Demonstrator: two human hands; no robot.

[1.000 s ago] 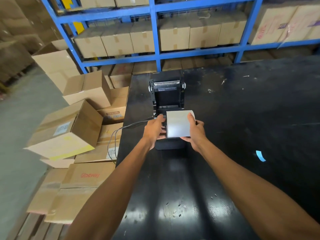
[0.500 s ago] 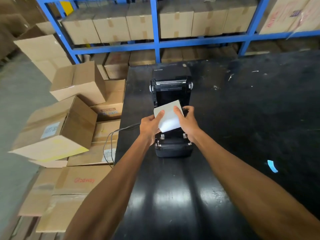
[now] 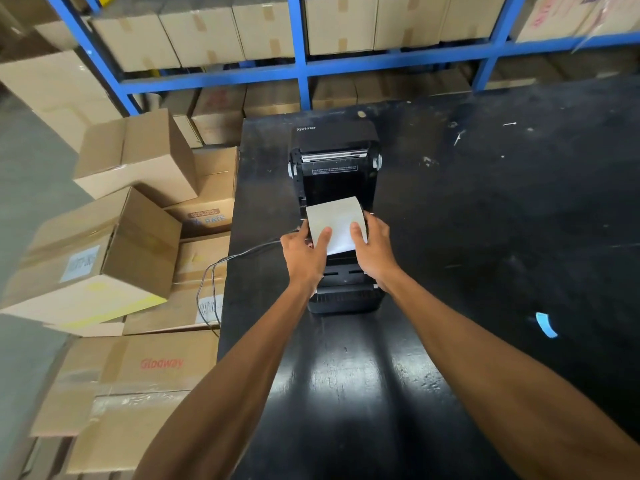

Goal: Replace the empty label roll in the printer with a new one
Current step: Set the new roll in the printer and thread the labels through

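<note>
A black label printer (image 3: 334, 140) stands on the black table with its lid tipped back and its bay exposed. A white label roll (image 3: 335, 218) sits low in that bay, its loose end drawn toward me. My left hand (image 3: 304, 252) grips the roll's left side, thumb pressed on the paper. My right hand (image 3: 375, 249) holds its right side, thumb on the paper too. The roll's core and the bay's holders are hidden under my hands.
The black table (image 3: 485, 237) stretches right, with a blue tape scrap (image 3: 546, 324) on it. A grey cable (image 3: 211, 278) loops off the table's left edge. Cardboard boxes (image 3: 104, 251) are piled on the left. Blue shelving (image 3: 301, 64) with boxes stands behind.
The roll went from above the printer's front, tilted, into the bay and now lies straight. Both hands followed it. My head moved closer and lower.
</note>
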